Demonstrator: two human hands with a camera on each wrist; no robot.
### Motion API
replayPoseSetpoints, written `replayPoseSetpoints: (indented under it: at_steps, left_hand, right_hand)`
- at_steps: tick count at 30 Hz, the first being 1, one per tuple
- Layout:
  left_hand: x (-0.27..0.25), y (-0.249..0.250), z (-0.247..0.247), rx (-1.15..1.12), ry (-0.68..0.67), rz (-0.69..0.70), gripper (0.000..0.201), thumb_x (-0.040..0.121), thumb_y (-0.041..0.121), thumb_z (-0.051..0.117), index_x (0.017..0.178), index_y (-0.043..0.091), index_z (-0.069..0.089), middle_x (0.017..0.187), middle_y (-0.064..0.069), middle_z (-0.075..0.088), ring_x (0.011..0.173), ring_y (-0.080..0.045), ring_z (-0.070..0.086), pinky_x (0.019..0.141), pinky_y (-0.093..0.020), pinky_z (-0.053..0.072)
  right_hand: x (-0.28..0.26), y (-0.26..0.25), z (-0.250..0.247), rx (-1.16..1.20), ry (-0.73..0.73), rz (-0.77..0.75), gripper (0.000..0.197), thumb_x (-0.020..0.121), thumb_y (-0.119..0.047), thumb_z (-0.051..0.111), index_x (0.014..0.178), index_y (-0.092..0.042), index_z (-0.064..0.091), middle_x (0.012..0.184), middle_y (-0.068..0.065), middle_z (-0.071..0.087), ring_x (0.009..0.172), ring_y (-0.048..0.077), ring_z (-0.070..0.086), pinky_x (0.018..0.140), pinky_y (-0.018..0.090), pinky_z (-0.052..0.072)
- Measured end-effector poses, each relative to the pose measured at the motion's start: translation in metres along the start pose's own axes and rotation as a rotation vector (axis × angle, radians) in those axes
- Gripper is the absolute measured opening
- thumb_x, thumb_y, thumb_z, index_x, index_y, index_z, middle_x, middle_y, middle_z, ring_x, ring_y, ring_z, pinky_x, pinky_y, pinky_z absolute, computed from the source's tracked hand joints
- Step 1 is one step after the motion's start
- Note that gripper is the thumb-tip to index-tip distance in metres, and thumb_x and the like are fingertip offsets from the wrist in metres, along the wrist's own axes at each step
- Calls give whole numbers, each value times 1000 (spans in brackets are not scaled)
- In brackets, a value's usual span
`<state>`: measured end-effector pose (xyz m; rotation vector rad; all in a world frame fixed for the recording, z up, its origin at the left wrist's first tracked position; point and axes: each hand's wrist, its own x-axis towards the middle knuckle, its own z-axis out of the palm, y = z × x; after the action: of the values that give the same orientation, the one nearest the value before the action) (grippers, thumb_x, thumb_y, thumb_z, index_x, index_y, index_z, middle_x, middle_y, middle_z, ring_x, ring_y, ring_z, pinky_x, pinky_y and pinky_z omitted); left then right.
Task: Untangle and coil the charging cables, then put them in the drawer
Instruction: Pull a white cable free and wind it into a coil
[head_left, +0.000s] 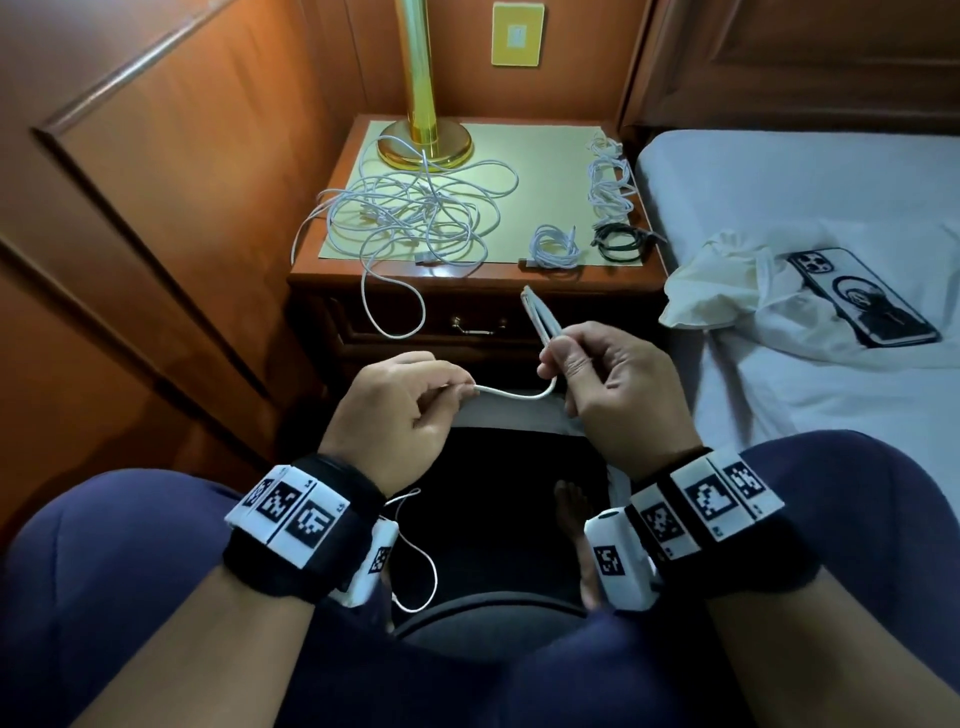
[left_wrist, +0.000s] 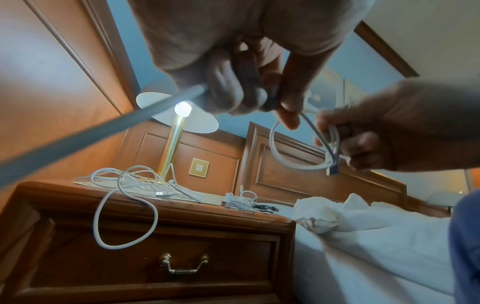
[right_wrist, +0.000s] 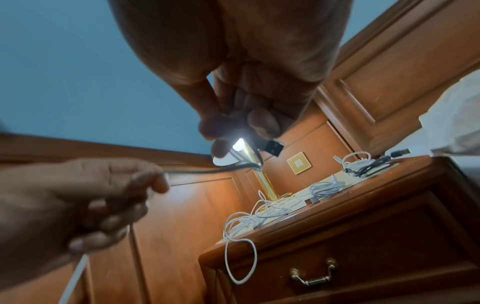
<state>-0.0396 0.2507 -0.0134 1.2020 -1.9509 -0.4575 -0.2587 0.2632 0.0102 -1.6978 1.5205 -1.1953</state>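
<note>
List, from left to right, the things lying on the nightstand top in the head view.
Tangled white cables → small coiled white cable → coiled black cable. The lamp base stands behind the tangle and the row of white bundles behind the black coil, so both are left out.

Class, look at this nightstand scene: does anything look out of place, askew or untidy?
Yes. A tangled heap of white cables sprawls over the nightstand top, and one loop dangles over the front edge, across the closed drawer. The coiled cables alongside look neat.
</note>
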Motion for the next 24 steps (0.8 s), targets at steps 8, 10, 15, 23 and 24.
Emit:
replayPoseSetpoints:
  at_steps: [8,10,15,23,24]
  left_hand:
    - [1,8,-2,-91,46,28,9,92,11,68,90,9,77,80,4,68,74,-11,65,67,-20,50]
    - [2,5,-2,-70,95,7,9,93,10,68,93,10,77,85,3,70,81,-9,66,75,-18,50]
    - [4,-1,1,-39,132,-15,17,97,17,63,105,10,77,98,2,69,91,-4,65,86,-12,46]
    - [6,6,-3,-338,44,-230,19,102,13,54,101,15,73,84,4,76,56,-3,58,56,-22,46]
    - [6,8,-3,-388,20,-266,20,103,12,53,100,14,72,85,2,76,52,-8,55,52,-23,44]
  right_hand:
    - [-5,-6,12,-67,-275,88,27,101,-23,55,78,-21,68,75,-7,73,59,3,59,57,15,43]
    - [-5,-8,12,-21,-320,121,30,102,-22,53,75,-17,66,67,-4,70,51,5,52,52,17,40]
    - [-4,-10,18,346,-424,289,33,105,-19,48,74,-13,55,52,-4,45,40,4,34,42,14,28]
    - [0,-18,11,500,-473,409,34,105,-16,39,73,-13,51,56,1,38,38,8,25,43,25,23]
    - [0,-18,10,509,-465,404,36,105,-16,40,72,-13,50,56,1,38,39,8,25,44,26,23]
